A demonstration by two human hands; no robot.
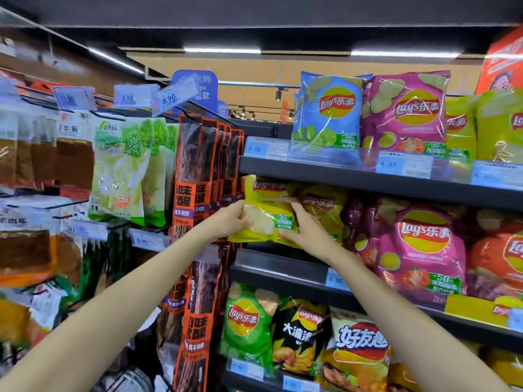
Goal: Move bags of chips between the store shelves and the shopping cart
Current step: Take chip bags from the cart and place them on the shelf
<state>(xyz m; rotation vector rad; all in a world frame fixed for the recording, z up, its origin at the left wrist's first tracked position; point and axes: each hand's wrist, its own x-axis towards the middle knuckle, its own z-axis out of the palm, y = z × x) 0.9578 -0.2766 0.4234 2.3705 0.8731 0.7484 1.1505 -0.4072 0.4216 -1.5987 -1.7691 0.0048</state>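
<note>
While both hands grip it, the yellow chip bag (266, 213) sits at the middle shelf (368, 183) front edge: left hand (230, 220) and right hand (304, 227) fingers curl round its sides. Probably light, crinkly, slippery, crushable; side seams suit holding.

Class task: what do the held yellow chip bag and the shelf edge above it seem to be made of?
Yellow chip bag: thin glossy plastic film, probably; it crinkles and glints under both hands' grip. Shelf edge: dark, matte, likely painted metal, though plastic is possible.
</note>
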